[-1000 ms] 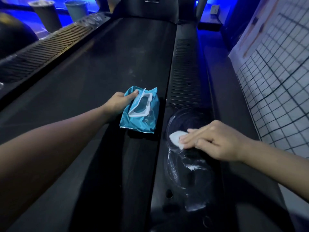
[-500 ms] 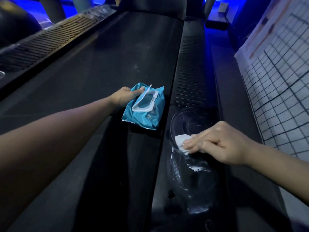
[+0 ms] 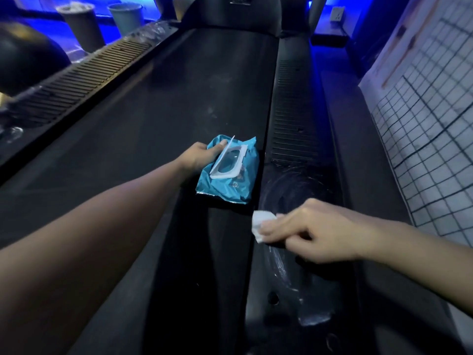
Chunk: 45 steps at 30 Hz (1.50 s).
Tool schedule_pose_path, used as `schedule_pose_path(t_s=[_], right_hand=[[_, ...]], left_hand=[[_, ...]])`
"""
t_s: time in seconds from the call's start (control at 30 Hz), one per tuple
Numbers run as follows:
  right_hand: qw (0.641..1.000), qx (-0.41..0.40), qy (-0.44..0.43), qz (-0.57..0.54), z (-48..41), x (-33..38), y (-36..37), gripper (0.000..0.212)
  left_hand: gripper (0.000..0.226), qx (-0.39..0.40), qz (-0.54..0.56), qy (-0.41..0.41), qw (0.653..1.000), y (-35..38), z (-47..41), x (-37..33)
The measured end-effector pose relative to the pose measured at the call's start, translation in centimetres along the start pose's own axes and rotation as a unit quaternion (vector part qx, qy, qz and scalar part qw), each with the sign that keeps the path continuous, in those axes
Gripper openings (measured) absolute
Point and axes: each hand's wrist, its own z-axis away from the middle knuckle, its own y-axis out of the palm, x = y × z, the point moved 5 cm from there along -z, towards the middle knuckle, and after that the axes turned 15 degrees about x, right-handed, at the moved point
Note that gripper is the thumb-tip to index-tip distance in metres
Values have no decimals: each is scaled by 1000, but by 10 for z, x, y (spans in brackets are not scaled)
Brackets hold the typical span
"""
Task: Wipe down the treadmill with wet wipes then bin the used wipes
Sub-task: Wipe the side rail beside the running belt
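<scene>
Low on the right side rail [image 3: 294,119] of the treadmill [image 3: 166,111], the right hand [image 3: 314,231] pinched a white wet wipe [image 3: 262,222] against the wet-streaked surface, fingers curled. The left hand [image 3: 198,156] gripped a teal wipe pack [image 3: 230,183] at the belt's right edge, its lid flipped open. Two bins [image 3: 82,26] stood beyond, at upper left.

Your left hand [image 3: 198,156] and right hand [image 3: 314,231] are both bare. Your left forearm [image 3: 102,226] is uncovered along its full visible length, from the lower left frame edge to the wrist. Your right forearm [image 3: 422,252] is likewise uncovered, from the right frame edge to the wrist. One thumbnail [image 3: 223,142] shows on your left hand; its finish cannot be judged. Your right hand is slightly blurred, so finer detail there cannot be judged.
</scene>
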Motion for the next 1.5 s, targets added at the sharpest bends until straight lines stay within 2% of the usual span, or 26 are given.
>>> schedule_pose_path(t_s=[0.13,0.2,0.3,0.37,0.53,0.63,0.7,0.8,0.9,1.0,1.07,1.17,1.23,1.3,1.4,1.5], right_hand=[[997,61,-8,36,23,-8,-5,71],[997,53,-21,54,27,-12,-9,60],[996,-1,-64,63,22,-10,-9,32],[994,-40,-75,66,16,-12,-8,25],[987,-114,-48,106,4,-21,-9,24],[978,-170,13,118,1,-23,-12,23],[978,-184,60,81,-2,-21,-10,26],[989,-137,42,32,-3,-4,1,27],[999,-36,2,9,8,10,9,27],[999,39,18,19,25,4,-1,28],[997,38,55,41,34,-11,-13,27],[985,-57,138,88,35,-28,-31,23],[977,-90,161,102,27,-23,-31,22],[985,-59,147,75,16,-6,-23,28],[994,41,100,-9,9,10,-7,42],[995,88,45,-12,9,13,3,36]], left_hand=[[63,5,-10,3,1000,0,-2,-3],[63,6,-12,3,1000,2,-3,-5],[63,4,-4,0,1000,2,-2,-3],[62,-3,-4,-1,1000,3,1,-3],[63,-28,-3,-3,1000,9,6,-2],[62,-38,1,-2,999,11,8,0],[60,-39,4,0,999,11,8,0],[56,-41,8,2,999,12,8,-1],[54,-38,0,-2,999,12,8,-2],[60,-38,-6,-4,999,10,8,0],[58,-43,-15,-2,999,11,10,-2],[58,-44,-19,3,999,11,13,-4],[63,-41,-19,-3,999,10,12,-4],[64,-38,-23,-9,999,10,12,-4],[62,-42,-31,-10,999,11,12,-6],[61,-40,-24,-7,999,11,11,-5]])
